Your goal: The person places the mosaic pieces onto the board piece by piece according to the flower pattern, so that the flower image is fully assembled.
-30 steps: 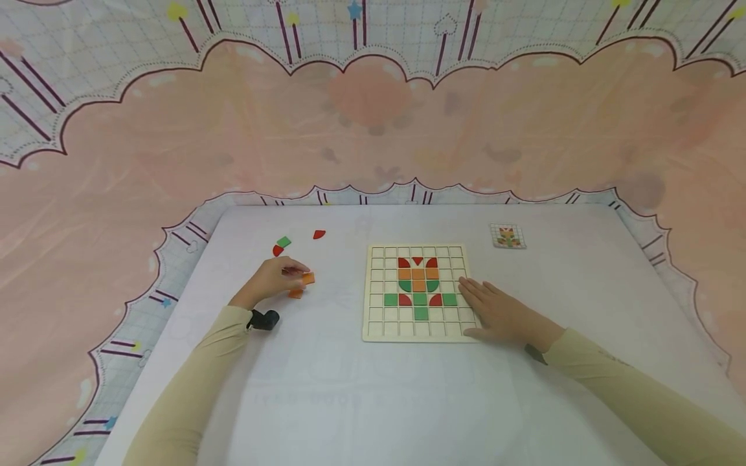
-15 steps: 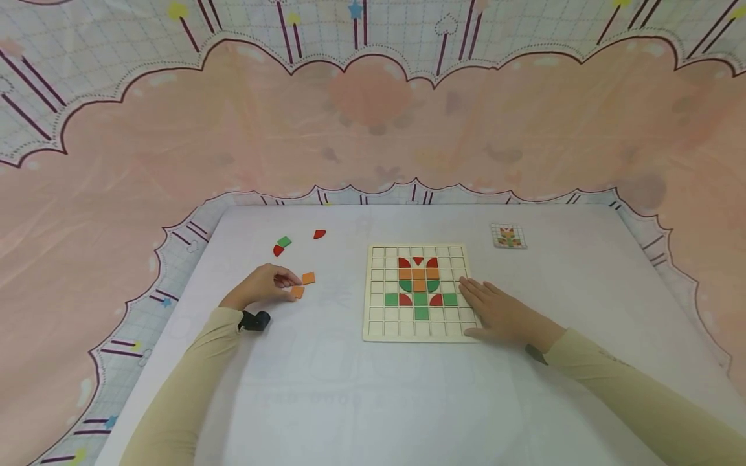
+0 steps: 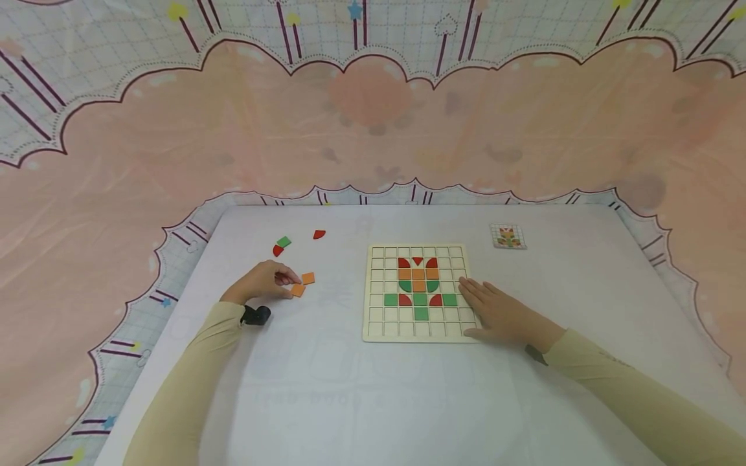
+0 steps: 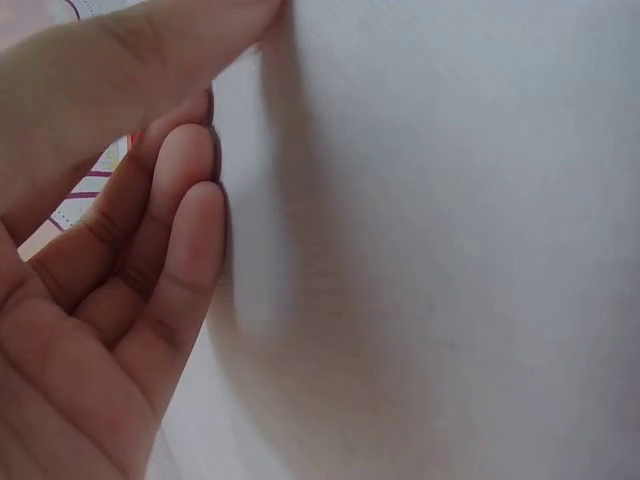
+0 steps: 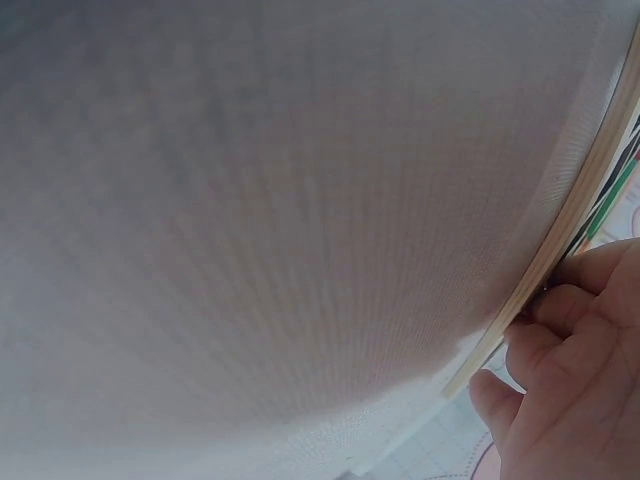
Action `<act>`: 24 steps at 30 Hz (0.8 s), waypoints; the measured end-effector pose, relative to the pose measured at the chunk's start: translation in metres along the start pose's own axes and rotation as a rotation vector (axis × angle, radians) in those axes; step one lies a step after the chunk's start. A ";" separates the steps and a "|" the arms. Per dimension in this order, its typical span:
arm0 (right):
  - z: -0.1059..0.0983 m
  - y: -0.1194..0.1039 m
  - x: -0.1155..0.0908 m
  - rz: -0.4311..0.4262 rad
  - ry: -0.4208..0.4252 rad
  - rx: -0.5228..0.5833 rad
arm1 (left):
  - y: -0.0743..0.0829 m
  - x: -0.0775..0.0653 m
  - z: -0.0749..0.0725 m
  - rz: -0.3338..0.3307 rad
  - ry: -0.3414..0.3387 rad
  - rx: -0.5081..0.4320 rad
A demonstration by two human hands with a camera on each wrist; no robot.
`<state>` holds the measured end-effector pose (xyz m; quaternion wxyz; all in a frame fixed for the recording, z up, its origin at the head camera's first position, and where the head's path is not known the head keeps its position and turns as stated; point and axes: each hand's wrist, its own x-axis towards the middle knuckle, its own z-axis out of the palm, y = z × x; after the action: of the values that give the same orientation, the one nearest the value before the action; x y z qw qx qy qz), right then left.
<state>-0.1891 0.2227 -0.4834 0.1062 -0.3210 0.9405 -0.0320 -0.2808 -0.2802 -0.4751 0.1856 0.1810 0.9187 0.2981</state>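
Observation:
In the head view my left hand (image 3: pixel 265 281) is low over the left of the table, thumb and forefinger at the left side of an orange square tile (image 3: pixel 298 290), pinching it. A second orange square tile (image 3: pixel 308 278) lies just beyond it. The left wrist view shows the bent fingers (image 4: pixel 195 235) close over the white surface; the tile is hidden there. My right hand (image 3: pixel 498 312) rests with extended fingers on the right edge of a pale wooden grid board (image 3: pixel 380 329). Red, orange and green pieces form a flower on the board. The right wrist view shows fingers at the board's edge (image 5: pixel 560 225).
Beyond the left hand lie a green square tile (image 3: pixel 283 241), a red quarter-round piece (image 3: pixel 278 250) and another red quarter-round piece (image 3: pixel 319 234). A small card (image 3: pixel 508 237) with a printed flower lies at the back right. The white table (image 3: pixel 350 401) meets a patterned cloth behind.
My left hand let go of the farther orange tile, drew back slightly and took the nearer one, which has shifted and turned a little. The right hand and board stayed still.

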 end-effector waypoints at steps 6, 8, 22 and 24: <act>0.000 0.000 0.000 0.000 -0.001 -0.008 | -0.001 0.000 0.001 0.013 0.008 -0.004; 0.000 0.000 0.000 -0.001 0.000 -0.007 | -0.001 0.000 0.001 0.012 0.014 -0.010; 0.004 0.002 0.001 -0.002 0.007 -0.023 | 0.014 0.002 0.004 0.017 0.027 -0.104; 0.004 0.002 0.001 -0.002 0.009 -0.027 | 0.021 0.005 0.009 0.036 0.027 -0.134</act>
<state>-0.1902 0.2239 -0.4881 0.0977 -0.3231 0.9411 -0.0210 -0.2762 -0.2582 -0.4698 0.1796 0.1805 0.8956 0.3648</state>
